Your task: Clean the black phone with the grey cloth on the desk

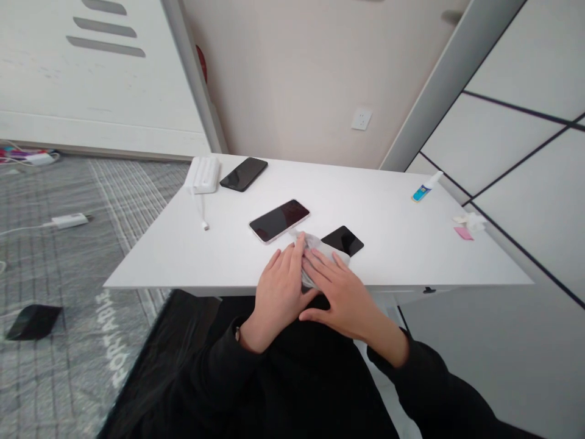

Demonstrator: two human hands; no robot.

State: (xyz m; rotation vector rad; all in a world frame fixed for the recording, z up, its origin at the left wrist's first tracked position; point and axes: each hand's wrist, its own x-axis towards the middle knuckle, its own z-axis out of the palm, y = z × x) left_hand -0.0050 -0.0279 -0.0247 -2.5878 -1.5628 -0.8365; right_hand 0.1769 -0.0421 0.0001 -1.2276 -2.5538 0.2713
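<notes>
Frame centre: left hand [278, 292] and right hand [340, 291], fingers flat, pressing grey cloth [315, 253]; soft, light, limp, best pinched at edge.

Two bare hands and black sleeves

Left hand [278, 292] and right hand [340, 292] both bare, no gloves, no rings to see. Short, plain nails on the fingers [320, 262]. Long black sleeves on both arms, left sleeve [214, 372] and right sleeve [439, 384], soft and a bit baggy, with folds in the cloth. Cuffs ending right at the wrists. A small dark thing, maybe a watch or band [237, 333], peeking out at the left cuff, too small to tell for sure. More black clothing [297, 390] low down between the two arms, plain, no writing or pictures on it.
</notes>
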